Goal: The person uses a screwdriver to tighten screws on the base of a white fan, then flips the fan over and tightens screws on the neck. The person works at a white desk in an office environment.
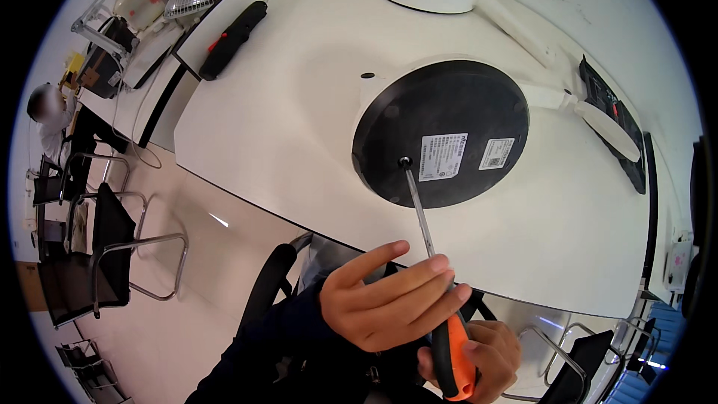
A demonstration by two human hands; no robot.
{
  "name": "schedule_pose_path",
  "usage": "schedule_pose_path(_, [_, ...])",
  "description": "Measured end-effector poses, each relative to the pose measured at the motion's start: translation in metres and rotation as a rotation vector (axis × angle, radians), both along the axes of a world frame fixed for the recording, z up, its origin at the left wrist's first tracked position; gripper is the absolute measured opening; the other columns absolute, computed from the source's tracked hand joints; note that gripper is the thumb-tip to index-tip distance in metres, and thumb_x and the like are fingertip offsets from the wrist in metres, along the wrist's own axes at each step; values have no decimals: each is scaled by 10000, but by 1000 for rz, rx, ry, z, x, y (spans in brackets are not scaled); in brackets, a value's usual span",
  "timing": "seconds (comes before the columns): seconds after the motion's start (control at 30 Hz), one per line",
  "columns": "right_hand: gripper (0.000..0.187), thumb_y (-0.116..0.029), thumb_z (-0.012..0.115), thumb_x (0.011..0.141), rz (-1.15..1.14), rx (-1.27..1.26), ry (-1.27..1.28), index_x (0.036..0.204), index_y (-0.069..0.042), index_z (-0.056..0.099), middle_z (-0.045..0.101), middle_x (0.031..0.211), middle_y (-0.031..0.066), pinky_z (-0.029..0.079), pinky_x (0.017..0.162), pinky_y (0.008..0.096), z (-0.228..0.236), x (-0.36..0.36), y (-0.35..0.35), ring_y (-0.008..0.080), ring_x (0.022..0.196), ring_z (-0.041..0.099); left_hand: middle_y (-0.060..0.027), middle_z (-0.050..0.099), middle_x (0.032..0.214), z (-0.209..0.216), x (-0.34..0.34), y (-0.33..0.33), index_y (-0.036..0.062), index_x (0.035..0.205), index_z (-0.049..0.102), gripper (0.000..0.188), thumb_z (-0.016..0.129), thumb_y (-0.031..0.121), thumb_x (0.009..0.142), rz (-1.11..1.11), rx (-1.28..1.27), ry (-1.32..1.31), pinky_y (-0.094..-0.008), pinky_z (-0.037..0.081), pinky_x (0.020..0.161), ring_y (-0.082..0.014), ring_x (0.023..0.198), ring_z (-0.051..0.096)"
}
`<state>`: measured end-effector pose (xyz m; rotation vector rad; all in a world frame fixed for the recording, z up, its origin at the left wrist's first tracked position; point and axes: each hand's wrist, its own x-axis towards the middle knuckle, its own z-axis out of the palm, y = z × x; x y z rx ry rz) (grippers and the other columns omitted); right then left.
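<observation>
Black driver (235, 39) left of round base (441, 105); right hand (495, 355) clasps orange screwdriver (457, 348), left hand (378, 307) spread by shaft (420, 213)

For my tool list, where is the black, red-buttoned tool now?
In the head view, the black, red-buttoned tool lies at upper left on the white tabletop, left of the round black base.
</observation>
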<state>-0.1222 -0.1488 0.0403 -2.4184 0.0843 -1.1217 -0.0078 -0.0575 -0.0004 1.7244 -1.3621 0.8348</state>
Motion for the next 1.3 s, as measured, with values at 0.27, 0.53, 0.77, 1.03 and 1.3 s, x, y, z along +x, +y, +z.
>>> schedule_pose_path(0.27, [468, -174, 762, 633, 49, 142, -6, 999, -67, 491, 534, 727, 117, 447, 471, 283, -3, 1, 1, 234, 561, 545, 6, 647, 888, 0, 4, 8, 96, 896, 622, 164, 570, 207, 787, -68, 34, 47, -258, 440, 793, -126, 974, 569])
schedule_pose_path(0.53, [326, -31, 656, 712, 73, 346, -113, 994, -58, 495, 537, 968, 177, 492, 561, 317, -13, -4, 16, 277, 737, 580, 23, 632, 947, -3, 0, 3, 157, 927, 633, 163, 579, 216, 785, 33, 27, 45, -294, 420, 847, -118, 956, 571])
schedule_pose_path(0.77, [305, 45, 597, 708, 210, 249, -9, 980, -50, 498, 543, 1020, 174, 495, 659, 348, -10, -16, -5, 303, 844, 566, 35, 631, 961, -5, 4, 3, 152, 887, 635, 130, 593, 200, 774, -9, -6, -46, -310, 423, 847, -105, 986, 548])
schedule_pose_path(1.03, [415, -195, 722, 651, -30, 107, -46, 956, -63, 474, 542, 904, 141, 483, 586, 308, -17, -6, 7, 252, 726, 569, 34, 624, 911, -6, -1, -4, 177, 852, 624, 116, 621, 209, 741, 7, 50, 4, -339, 415, 851, -137, 1012, 500])
schedule_pose_path(1.3, [369, -131, 725, 648, -133, 129, 46, 927, -60, 494, 545, 943, 158, 486, 588, 295, -17, -17, 12, 260, 750, 573, 48, 633, 865, -1, 2, 0, 192, 853, 641, 126, 652, 210, 729, -16, 122, -54, -327, 414, 839, -118, 1002, 510])
